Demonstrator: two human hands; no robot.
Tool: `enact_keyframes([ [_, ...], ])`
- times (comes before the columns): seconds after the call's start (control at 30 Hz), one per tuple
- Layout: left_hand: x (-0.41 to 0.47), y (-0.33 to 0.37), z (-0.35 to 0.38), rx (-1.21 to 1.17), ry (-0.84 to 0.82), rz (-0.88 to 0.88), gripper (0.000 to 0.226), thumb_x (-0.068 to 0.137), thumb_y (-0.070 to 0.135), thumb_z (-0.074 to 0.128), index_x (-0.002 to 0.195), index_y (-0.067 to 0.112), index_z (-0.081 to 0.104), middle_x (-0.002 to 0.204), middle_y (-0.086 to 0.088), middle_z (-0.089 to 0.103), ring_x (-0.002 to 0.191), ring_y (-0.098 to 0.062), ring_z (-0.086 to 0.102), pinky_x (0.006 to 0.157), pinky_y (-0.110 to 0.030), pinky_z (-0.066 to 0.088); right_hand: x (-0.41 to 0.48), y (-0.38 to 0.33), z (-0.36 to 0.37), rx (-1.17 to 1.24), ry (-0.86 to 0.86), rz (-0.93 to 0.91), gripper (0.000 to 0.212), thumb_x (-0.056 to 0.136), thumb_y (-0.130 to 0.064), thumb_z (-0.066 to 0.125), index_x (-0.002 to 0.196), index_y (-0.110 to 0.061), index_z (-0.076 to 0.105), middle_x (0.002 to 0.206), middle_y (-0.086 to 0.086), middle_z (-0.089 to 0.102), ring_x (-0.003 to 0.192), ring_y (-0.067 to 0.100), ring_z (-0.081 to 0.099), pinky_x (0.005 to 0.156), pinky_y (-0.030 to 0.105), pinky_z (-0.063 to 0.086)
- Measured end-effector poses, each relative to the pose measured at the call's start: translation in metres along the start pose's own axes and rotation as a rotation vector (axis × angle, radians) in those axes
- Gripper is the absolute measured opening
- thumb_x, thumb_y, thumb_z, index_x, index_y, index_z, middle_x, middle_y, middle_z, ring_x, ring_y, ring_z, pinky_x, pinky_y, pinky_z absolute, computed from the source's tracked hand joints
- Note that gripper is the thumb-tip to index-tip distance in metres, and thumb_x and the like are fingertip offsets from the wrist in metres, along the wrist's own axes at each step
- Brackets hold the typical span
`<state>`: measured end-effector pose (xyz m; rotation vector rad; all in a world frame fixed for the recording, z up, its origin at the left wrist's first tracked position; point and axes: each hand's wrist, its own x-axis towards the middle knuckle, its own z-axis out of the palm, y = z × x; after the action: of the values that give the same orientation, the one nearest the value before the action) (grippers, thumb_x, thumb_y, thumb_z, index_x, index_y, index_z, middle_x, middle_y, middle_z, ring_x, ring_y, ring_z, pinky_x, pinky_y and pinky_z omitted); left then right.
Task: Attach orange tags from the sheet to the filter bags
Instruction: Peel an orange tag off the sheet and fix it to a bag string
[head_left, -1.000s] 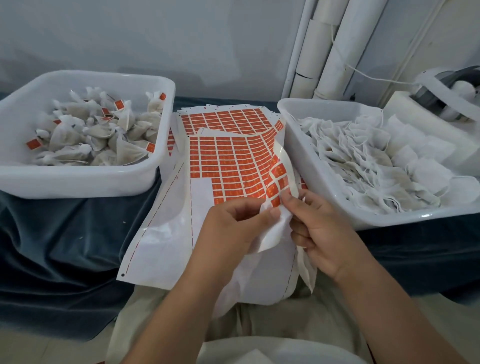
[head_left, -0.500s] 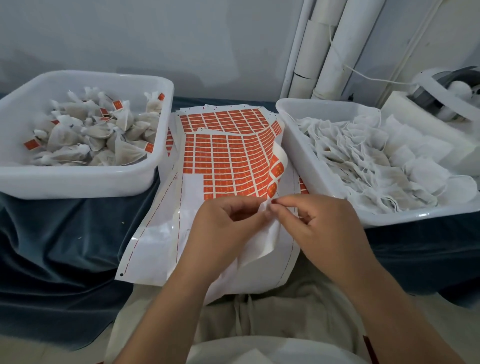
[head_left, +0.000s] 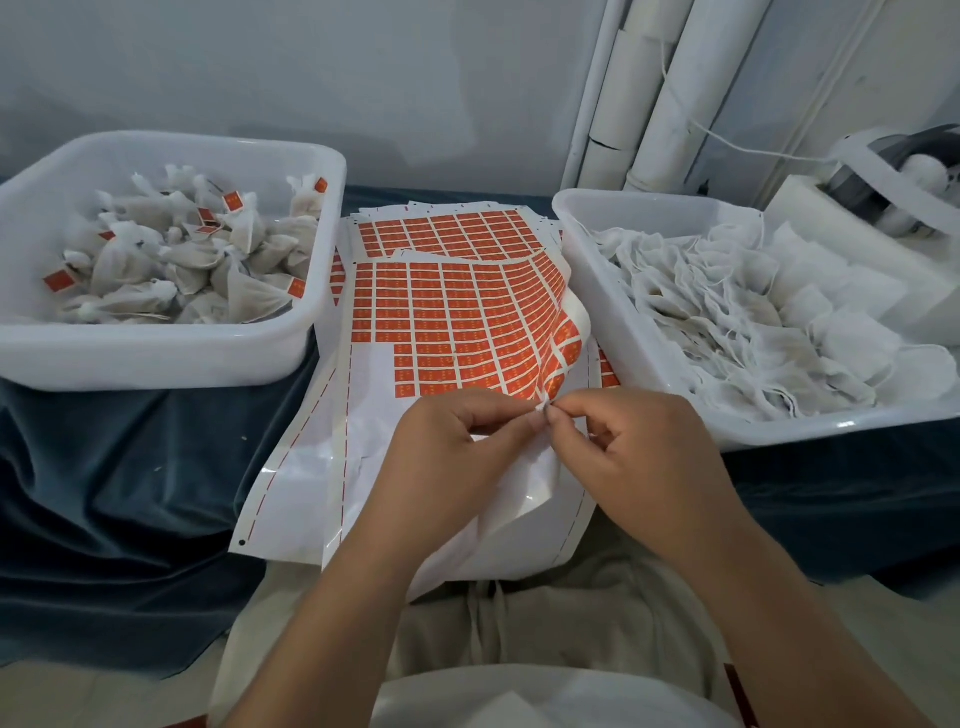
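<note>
Head view: left hand (head_left: 457, 452) and right hand (head_left: 644, 457) each pinch the curled near edge of the orange tag sheet (head_left: 441, 322), fingertips meeting.

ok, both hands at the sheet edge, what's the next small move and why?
Probably the right hand peels the nearest orange tag free while the left hand steadies: both pinch the curled edge of the tag sheet.

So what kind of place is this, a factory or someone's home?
Probably a small hand-packing workstation rather than a factory line: a white tub of tagged filter bags, a second tub of untagged bags, and a sheet of orange tags between them on a blue cloth.
</note>
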<state>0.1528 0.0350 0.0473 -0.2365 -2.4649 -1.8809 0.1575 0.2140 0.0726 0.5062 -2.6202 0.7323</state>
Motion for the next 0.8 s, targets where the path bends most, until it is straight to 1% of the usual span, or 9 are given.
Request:
enact_keyframes([
  [0.07,0.001,-0.001,0.001,0.043,0.011,0.021,0.011,0.095,0.039,0.071,0.099,0.038,0.081,0.096,0.027,0.075,0.098,0.006,0.065,0.085,-0.014,0.046,0.0,0.001,0.003,-0.014,0.012,0.007,0.02,0.094,-0.02,0.073,0.075,-0.025,0.071,0.048,-0.016,0.033,0.05,0.008,0.043,0.05,0.014,0.028],
  [0.2,-0.001,0.0,0.004,0.101,0.075,0.031,0.01,0.098,0.04,0.069,0.09,0.046,0.074,0.096,0.035,0.07,0.098,0.013,0.063,0.074,-0.001,0.042,0.0,0.001,0.007,0.06,0.021,0.029,0.021,0.093,-0.03,0.065,0.072,-0.031,0.066,0.049,-0.013,0.041,0.053,0.016,0.047,0.048,0.02,0.033],
  [0.4,0.0,0.001,0.007,0.153,0.106,-0.019,0.023,0.102,0.039,0.063,0.079,0.047,0.063,0.097,0.041,0.064,0.1,0.018,0.056,0.074,-0.006,0.039,0.0,0.007,0.01,0.175,0.039,0.083,0.018,0.089,-0.025,0.062,0.077,-0.024,0.076,0.059,-0.005,0.062,0.057,0.021,0.056,0.053,0.031,0.043],
  [0.47,0.0,0.001,0.007,0.166,0.106,-0.011,0.024,0.103,0.039,0.061,0.08,0.045,0.062,0.093,0.042,0.063,0.098,0.018,0.056,0.07,-0.004,0.04,0.0,0.008,0.009,0.219,0.033,0.119,0.013,0.092,-0.027,0.067,0.084,-0.028,0.078,0.066,-0.012,0.067,0.059,0.014,0.06,0.054,0.026,0.046],
  [0.53,0.001,-0.001,0.008,0.107,0.114,-0.024,0.02,0.104,0.037,0.059,0.084,0.039,0.065,0.091,0.035,0.066,0.095,0.015,0.058,0.073,-0.009,0.043,0.001,0.01,0.009,0.231,0.024,0.175,0.007,0.092,-0.042,0.073,0.092,-0.036,0.075,0.06,-0.017,0.057,0.053,0.007,0.052,0.05,0.017,0.042],
  [0.57,0.002,-0.002,0.007,0.066,0.114,-0.048,0.019,0.104,0.037,0.058,0.088,0.036,0.067,0.091,0.031,0.067,0.094,0.014,0.059,0.074,-0.012,0.044,0.003,0.012,0.009,0.249,0.003,0.236,0.019,0.088,-0.055,0.072,0.099,-0.039,0.072,0.058,-0.016,0.051,0.052,0.004,0.049,0.05,0.014,0.041],
  [0.67,0.002,-0.002,0.003,-0.129,0.049,-0.147,0.022,0.106,0.035,0.056,0.092,0.031,0.071,0.094,0.028,0.069,0.091,0.014,0.062,0.064,-0.005,0.047,0.007,0.017,0.006,0.509,-0.147,0.515,0.055,0.077,-0.077,0.071,0.119,-0.042,0.066,0.061,-0.013,0.055,0.053,-0.001,0.054,0.051,0.015,0.046],
  [0.73,0.003,0.002,0.0,-0.216,0.005,-0.173,0.021,0.106,0.035,0.057,0.093,0.031,0.072,0.095,0.027,0.071,0.091,0.012,0.064,0.061,-0.001,0.048,0.008,0.019,0.004,0.882,-0.264,0.634,0.044,0.08,-0.062,0.079,0.113,-0.033,0.076,0.062,-0.009,0.058,0.046,0.002,0.05,0.045,0.015,0.04],
  [0.8,0.005,0.005,0.0,-0.09,0.029,-0.142,0.011,0.103,0.04,0.061,0.097,0.034,0.068,0.096,0.028,0.07,0.093,0.008,0.066,0.065,-0.006,0.054,0.01,0.024,0.004,1.181,-0.31,0.701,0.025,0.082,-0.042,0.086,0.098,-0.024,0.082,0.058,-0.008,0.049,0.042,0.003,0.034,0.039,0.016,0.032],
])
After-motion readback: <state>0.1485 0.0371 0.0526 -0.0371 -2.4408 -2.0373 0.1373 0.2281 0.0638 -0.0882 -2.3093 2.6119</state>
